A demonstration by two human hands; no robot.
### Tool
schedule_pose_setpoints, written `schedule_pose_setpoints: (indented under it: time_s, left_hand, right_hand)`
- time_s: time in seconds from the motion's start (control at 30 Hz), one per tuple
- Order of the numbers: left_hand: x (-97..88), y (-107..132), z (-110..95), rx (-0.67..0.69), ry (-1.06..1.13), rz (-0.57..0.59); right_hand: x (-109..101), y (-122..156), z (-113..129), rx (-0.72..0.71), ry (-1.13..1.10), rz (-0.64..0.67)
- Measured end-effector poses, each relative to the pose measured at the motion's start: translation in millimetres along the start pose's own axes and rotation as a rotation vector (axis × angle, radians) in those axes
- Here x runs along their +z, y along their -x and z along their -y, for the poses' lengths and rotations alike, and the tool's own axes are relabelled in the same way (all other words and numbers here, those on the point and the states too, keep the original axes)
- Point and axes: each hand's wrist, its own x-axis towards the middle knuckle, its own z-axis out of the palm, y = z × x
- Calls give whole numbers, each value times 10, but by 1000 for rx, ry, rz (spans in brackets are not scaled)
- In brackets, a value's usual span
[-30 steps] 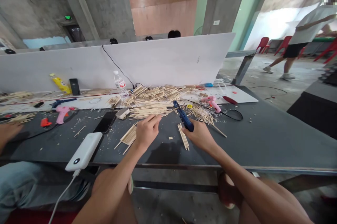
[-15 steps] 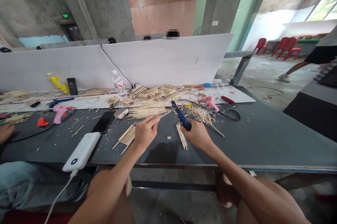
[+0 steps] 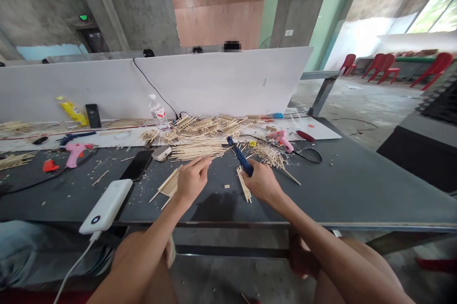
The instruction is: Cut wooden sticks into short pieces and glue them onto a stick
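Note:
My right hand is shut on a blue hot glue gun, whose nozzle end points away from me. Below it lies a small bundle of thin wooden sticks. My left hand pinches a thin wooden stick between its fingertips. Close to that hand's left side, a small glued stick frame lies flat on the dark grey table. A loose heap of long sticks lies just beyond both hands.
A white power bank with a cable sits near the table's front edge, beside a black phone. Pink glue guns lie on either side. Stick structures and a water bottle stand before a white partition.
The view has drifted slightly, so everything appears shifted left. The standing person at the right and the hand at the left edge have gone from view. Both my hands have barely moved.

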Motion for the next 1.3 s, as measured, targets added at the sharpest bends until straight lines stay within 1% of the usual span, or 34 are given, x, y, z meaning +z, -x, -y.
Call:
schedule_pose_setpoints:
  time_s: [0.17, 0.4, 0.53, 0.63, 0.7, 0.8, 0.83, 0.97, 1.03, 1.1, 1.23, 1.3]
  left_hand:
    - [10, 37, 26, -30, 5, 28]
    - [-14, 32, 28, -52, -20, 28]
    - [-35, 3, 26, -62, -56, 30]
    - [-33, -5, 35, -74, -59, 33]
    - [-19, 0, 46, -82, -51, 34]
    - [9, 18, 65, -85, -33, 48]
    - [17, 25, 71, -85, -28, 59]
    - [25, 51, 80, -86, -17, 116]
    - [25, 62, 67, -77, 2, 152]
    - [33, 72, 39, -56, 37, 196]
    - [77, 90, -41, 5, 87, 281]
    - [102, 95, -78, 16, 101, 297]
  right_hand:
    - [40, -8, -11, 0, 22, 18]
    - [77, -54, 3, 3, 21, 26]
    - [98, -87, 25, 11, -26, 28]
    - [130, -143, 6, 33, -107, -14]
    - [149, -201, -47, 132, -264, -29]
    - [157, -303, -192, 349, -551, 16]
    - [153, -334, -251, 400, -618, 31]
    - [98, -403, -436, 475, -801, 2]
    - [49, -389, -454, 466, -886, -28]
    - [-5, -342, -412, 426, -952, -39]
    - [-83, -210, -242, 240, -1072, 19]
    - [-98, -164, -172, 175, -1107, 46]
